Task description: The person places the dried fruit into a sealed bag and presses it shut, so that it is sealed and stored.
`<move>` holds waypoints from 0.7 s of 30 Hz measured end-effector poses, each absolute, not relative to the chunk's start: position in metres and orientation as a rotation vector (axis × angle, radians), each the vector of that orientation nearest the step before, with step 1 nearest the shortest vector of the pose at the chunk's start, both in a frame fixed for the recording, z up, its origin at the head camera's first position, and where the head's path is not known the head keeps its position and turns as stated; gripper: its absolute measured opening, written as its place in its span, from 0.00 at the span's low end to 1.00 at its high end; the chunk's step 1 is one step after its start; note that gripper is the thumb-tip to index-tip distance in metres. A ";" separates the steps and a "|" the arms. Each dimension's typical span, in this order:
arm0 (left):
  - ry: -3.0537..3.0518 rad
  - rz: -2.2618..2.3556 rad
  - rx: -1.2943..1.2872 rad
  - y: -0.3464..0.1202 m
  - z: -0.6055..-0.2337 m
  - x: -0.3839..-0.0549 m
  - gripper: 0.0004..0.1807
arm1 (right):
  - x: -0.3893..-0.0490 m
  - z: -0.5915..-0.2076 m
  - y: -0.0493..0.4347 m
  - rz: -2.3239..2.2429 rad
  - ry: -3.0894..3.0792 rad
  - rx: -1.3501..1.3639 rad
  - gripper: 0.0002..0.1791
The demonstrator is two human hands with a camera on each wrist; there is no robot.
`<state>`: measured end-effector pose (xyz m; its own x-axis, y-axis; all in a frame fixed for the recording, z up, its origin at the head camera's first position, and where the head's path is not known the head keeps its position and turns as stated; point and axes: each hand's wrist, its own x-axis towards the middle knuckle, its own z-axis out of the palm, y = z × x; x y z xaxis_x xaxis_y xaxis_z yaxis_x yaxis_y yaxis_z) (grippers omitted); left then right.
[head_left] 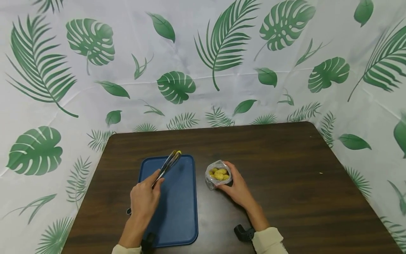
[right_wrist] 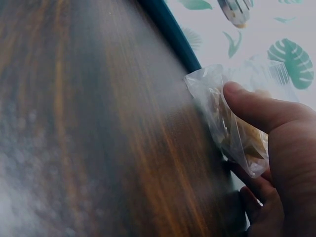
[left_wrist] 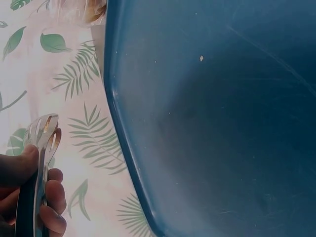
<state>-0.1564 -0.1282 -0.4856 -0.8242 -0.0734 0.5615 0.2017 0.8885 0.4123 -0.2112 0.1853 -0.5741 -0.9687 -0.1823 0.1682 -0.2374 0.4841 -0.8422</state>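
My left hand grips a pair of metal tongs above the blue tray. Slotted heads show at the end of the tongs in the left wrist view, the thumb on one side and curled fingers on the other. To the right of the tray, my right hand holds a clear plastic bag around its side, its mouth facing up. Several yellow, rounded pieces lie inside. The right wrist view shows the thumb pressed on the crinkled plastic of the bag.
Both hands are over a dark wood-grain table. The tray's raised rim runs between the two hands. Behind the table hangs a white cloth printed with green leaves. A black wrist mount sits at the right cuff.
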 end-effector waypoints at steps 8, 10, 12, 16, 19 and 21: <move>-2.453 -0.616 -0.121 -0.126 -0.483 -0.154 0.20 | -0.211 -0.571 0.187 1.511 -2.669 0.381 0.47; -2.446 -0.612 -0.125 -0.127 -0.482 -0.154 0.20 | -0.211 -0.571 0.187 1.510 -2.665 0.382 0.47; -2.440 -0.613 -0.126 -0.127 -0.481 -0.153 0.20 | -0.212 -0.571 0.186 1.508 -2.663 0.384 0.47; -2.438 -0.617 -0.114 -0.128 -0.479 -0.151 0.20 | -0.212 -0.570 0.186 1.499 -2.666 0.393 0.47; -2.434 -0.616 -0.119 -0.128 -0.479 -0.150 0.21 | -0.212 -0.571 0.187 1.498 -2.657 0.399 0.47; -2.428 -0.613 -0.131 -0.128 -0.480 -0.150 0.21 | -0.211 -0.572 0.188 1.499 -2.650 0.402 0.47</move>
<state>-0.1502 -0.1282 -0.4799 -0.8006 -0.0534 0.5969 0.2364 0.8871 0.3964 -0.2114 0.1881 -0.5718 -0.9632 -0.1912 0.1889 -0.2604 0.4899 -0.8320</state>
